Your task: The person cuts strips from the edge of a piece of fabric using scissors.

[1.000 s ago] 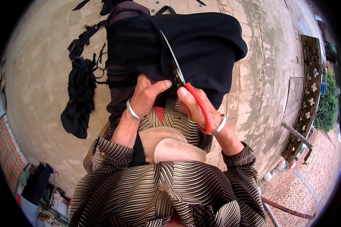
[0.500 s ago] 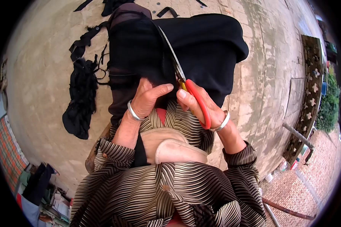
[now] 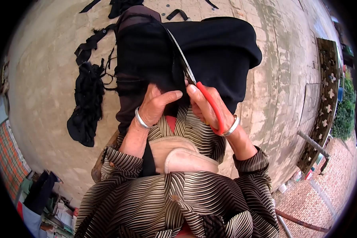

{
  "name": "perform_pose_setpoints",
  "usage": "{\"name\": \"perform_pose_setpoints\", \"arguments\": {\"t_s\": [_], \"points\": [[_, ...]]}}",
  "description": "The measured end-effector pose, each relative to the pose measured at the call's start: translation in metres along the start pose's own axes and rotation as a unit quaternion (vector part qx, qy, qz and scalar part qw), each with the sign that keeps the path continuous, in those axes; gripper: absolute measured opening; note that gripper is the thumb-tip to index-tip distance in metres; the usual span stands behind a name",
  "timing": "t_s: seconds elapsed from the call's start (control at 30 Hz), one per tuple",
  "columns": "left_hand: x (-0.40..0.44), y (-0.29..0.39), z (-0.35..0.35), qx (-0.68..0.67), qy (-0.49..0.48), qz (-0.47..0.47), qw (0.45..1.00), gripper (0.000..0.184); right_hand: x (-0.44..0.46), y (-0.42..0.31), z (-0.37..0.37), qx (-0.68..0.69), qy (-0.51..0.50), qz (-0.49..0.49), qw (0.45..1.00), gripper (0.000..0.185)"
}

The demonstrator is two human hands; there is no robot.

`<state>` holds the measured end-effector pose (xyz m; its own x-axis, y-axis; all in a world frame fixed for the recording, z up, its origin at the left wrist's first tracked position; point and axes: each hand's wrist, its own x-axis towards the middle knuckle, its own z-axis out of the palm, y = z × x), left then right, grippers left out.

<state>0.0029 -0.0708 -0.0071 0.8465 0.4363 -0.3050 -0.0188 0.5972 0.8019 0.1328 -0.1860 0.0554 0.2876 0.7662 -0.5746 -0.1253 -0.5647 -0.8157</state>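
Black cloth [image 3: 218, 59] lies spread over my knees and lap. My left hand [image 3: 154, 104] pinches its near edge, thumb on top and fingers partly hidden under the fabric. Red-handled scissors [image 3: 211, 104] are gripped in my right hand [image 3: 210, 106], just right of my left thumb. Their long metal blades point away from me and to the left, lying along the cloth; the blades look nearly closed. Silver bracelets circle both wrists.
Black cloth scraps [image 3: 85, 103] lie on the paved ground [image 3: 43, 99] at the left, with more strips beyond my knees. A pierced low wall [image 3: 325, 91] and green plant [image 3: 343, 111] stand at the right. A plaid cloth [image 3: 10, 152] is at the far left.
The scissor handles opened slightly, then came together again. A small black strip beyond the cloth shows more fully as the view shifts slightly. My left hand keeps its hold.
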Motion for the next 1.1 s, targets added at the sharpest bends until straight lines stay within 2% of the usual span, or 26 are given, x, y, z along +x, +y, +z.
{"name": "perform_pose_setpoints", "arguments": {"t_s": [0.1,0.23,0.3,0.43,0.5,0.6,0.63,0.7,0.73,0.77,0.8,0.83,0.87,0.93,1.0,1.03,1.07,1.1], "points": [[0.001,0.001,-0.002,0.003,-0.001,-0.003,1.000,0.030,0.001,0.001,0.001,-0.068,0.007,-0.034,0.997,0.047],[0.001,0.001,0.000,-0.002,0.000,0.019,1.000,0.032,0.007,0.008,0.001,-0.049,0.012,-0.046,0.998,0.049],[0.000,0.000,-0.003,0.026,-0.007,0.020,0.999,0.033,0.010,0.005,0.000,-0.071,0.011,-0.042,0.997,0.076],[0.000,0.004,-0.002,0.000,0.001,0.011,1.000,0.034,0.014,-0.003,0.001,-0.103,0.009,-0.019,0.994,0.064],[0.000,0.002,-0.006,-0.013,-0.023,-0.013,1.000,0.048,0.016,-0.003,0.002,-0.070,0.011,-0.009,0.997,0.059],[-0.001,0.000,-0.009,0.003,-0.034,-0.027,0.999,0.054,0.016,0.000,0.003,-0.065,0.029,-0.025,0.997,0.059],[-0.001,0.001,-0.007,0.006,-0.034,-0.028,0.999,0.054,0.016,0.002,0.004,-0.067,0.034,-0.032,0.997,0.060],[0.000,0.006,-0.003,0.033,0.010,0.003,0.999,0.033,0.015,0.003,0.004,-0.071,0.048,-0.039,0.996,0.059],[-0.001,0.018,-0.002,0.039,0.012,0.005,0.999,0.033,0.015,0.004,0.005,-0.067,0.046,-0.045,0.996,0.059],[-0.001,0.036,0.000,0.243,0.004,-0.065,0.968,0.020,0.016,0.006,0.005,-0.082,0.054,-0.062,0.993,0.058],[-0.002,0.047,-0.001,0.436,-0.003,-0.136,0.890,0.017,0.016,0.010,0.006,-0.094,0.063,-0.077,0.991,0.057],[-0.004,0.040,-0.012,0.581,-0.029,-0.078,0.810,0.034,0.017,0.015,0.008,-0.079,0.065,-0.052,0.993,0.055],[-0.010,0.044,-0.014,0.606,-0.034,-0.045,0.794,0.035,0.017,0.017,0.009,-0.073,0.065,-0.054,0.994,0.055],[-0.012,0.089,-0.003,0.606,-0.015,-0.091,0.790,0.033,0.017,0.019,0.013,-0.071,0.083,-0.093,0.990,0.054],[-0.004,0.114,0.001,0.570,0.064,-0.011,0.819,0.028,0.019,0.026,0.011,-0.082,0.078,-0.084,0.990,0.054],[0.008,0.124,0.002,0.570,0.098,0.032,0.815,0.022,0.020,0.030,0.011,-0.096,0.080,-0.093,0.988,0.054],[0.025,0.130,-0.002,0.592,0.113,0.106,0.791,0.018,0.020,0.031,0.011,-0.110,0.082,-0.100,0.985,0.054],[0.046,0.130,-0.011,0.644,0.101,0.190,0.734,0.017,0.019,0.029,0.010,-0.120,0.082,-0.107,0.984,0.055]]}}
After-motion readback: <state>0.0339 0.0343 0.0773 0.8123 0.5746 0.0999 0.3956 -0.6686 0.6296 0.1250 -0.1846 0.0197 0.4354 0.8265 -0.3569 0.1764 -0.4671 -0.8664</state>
